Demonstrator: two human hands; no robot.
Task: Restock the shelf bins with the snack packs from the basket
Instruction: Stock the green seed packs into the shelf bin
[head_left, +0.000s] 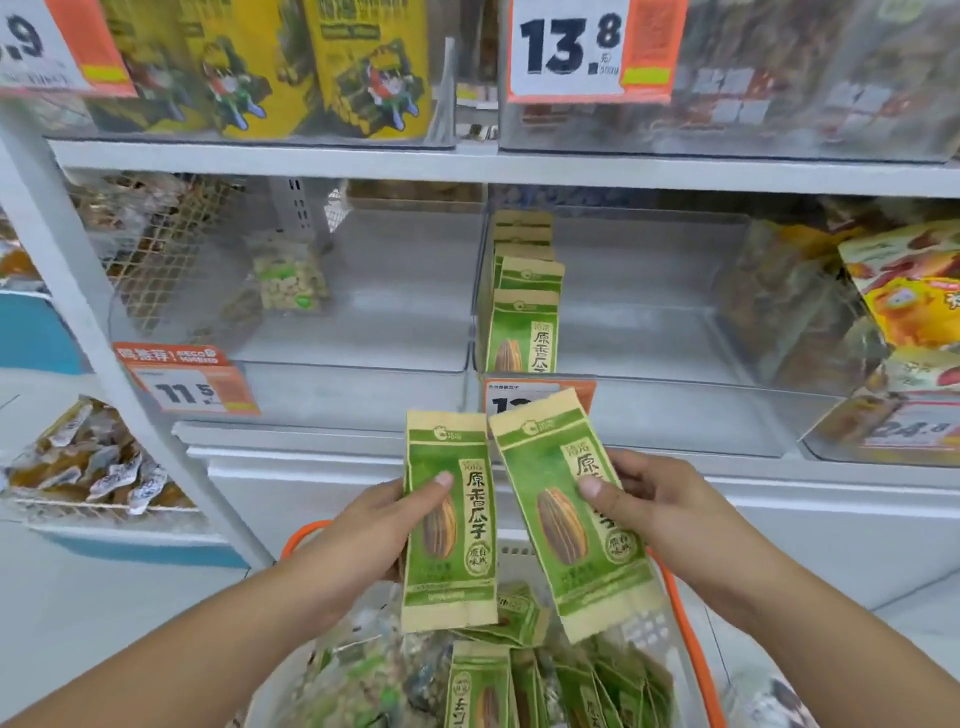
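We hold two flat, oblong seed packs above the basket (685, 613), one in each of our hands. Our left hand (363, 525) grips the left pack (449, 525), thumb pressed on its printed front, fingers hidden behind. Our right hand (649, 499) pinches the right pack (571, 514), which tilts so its top leans left; the two nearly touch at their upper corners. Both look like matte paper, green with tan crimped ends and a striped seed picture. More such packs (524, 686) lie heaped in the basket, whose orange rim is partly cut off by the frame's edge. In the clear plastic bin (649, 322) on the shelf (467, 166), a row of matching packs (524, 332) stands upright at its left wall. The price tag (540, 397) below is half covered by the right pack.
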